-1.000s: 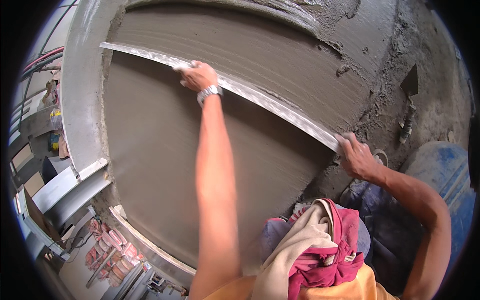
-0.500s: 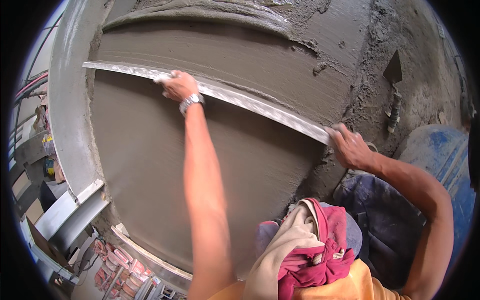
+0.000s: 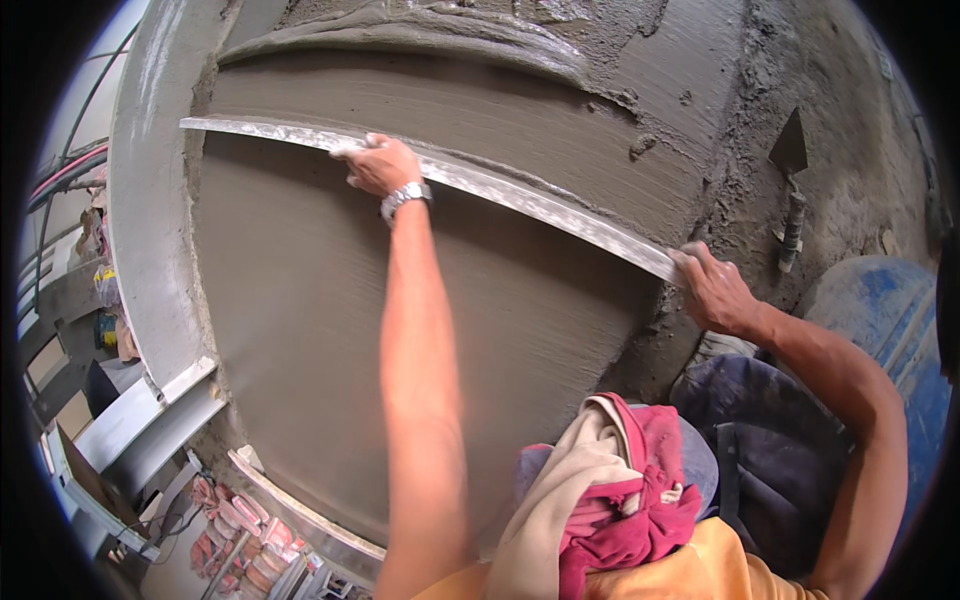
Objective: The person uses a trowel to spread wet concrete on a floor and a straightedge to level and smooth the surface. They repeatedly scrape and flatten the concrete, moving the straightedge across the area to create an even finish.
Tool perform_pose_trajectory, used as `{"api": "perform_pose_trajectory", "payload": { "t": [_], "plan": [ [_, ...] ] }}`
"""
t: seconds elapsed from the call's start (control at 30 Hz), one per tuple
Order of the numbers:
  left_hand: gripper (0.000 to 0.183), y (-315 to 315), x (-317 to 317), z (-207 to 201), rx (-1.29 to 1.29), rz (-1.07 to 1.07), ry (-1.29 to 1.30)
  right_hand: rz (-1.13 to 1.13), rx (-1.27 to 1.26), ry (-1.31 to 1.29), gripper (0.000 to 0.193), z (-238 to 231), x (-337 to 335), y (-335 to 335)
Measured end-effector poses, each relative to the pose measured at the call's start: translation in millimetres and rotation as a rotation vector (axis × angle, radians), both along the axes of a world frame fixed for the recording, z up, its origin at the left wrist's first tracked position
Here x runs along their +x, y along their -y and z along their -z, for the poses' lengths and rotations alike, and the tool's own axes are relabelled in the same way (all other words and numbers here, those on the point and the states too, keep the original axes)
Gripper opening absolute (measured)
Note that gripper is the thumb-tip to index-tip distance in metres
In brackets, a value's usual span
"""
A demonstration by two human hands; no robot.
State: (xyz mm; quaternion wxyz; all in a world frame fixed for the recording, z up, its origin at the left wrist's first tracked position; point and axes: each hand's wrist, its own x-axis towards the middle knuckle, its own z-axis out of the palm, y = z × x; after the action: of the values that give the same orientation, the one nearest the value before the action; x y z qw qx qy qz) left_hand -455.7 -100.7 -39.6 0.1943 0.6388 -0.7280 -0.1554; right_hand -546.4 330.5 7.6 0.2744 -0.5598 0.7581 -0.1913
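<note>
Straightedge [image 3: 545, 209] lies across the mortar [image 3: 290, 270], nearer its far edge, left hand [image 3: 388, 168] and right hand [image 3: 722, 295] both closed round it; near side looks smoothed, far-edge ridge [image 3: 420, 34] apparently not yet.

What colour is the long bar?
The long bar is silvery grey with whitish mottling, clearest in the head view.

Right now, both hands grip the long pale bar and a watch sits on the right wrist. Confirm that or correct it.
Wrong side: the head view shows the watch on the left. Left hand and right hand do grip the long pale bar.
</note>
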Motion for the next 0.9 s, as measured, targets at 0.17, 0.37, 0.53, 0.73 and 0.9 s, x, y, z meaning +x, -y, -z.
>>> {"api": "perform_pose_trajectory", "payload": {
  "t": [0.17, 0.37, 0.53, 0.73, 0.9],
  "plan": [
    [0.068, 29, -26, 4, -0.081, -0.070, -0.020, 0.020, 0.015, -0.088, 0.048, 0, -23, 24],
    [0.054, 99, -44, -6, -0.104, -0.027, 0.103, 0.015, 0.084, -0.082, 0.044, 0, -51, 79],
    [0.065, 17, -47, 13, -0.072, 0.009, -0.026, 0.037, -0.018, -0.063, 0.044, -1, -43, 22],
    [0.064, 88, -78, 5, -0.188, 0.018, 0.018, 0.099, 0.023, -0.109, 0.043, -1, -56, 80],
    [0.078, 125, -90, 7, -0.134, 0.029, 0.113, 0.097, 0.042, -0.144, 0.039, 1, -64, 106]
  ]
}}
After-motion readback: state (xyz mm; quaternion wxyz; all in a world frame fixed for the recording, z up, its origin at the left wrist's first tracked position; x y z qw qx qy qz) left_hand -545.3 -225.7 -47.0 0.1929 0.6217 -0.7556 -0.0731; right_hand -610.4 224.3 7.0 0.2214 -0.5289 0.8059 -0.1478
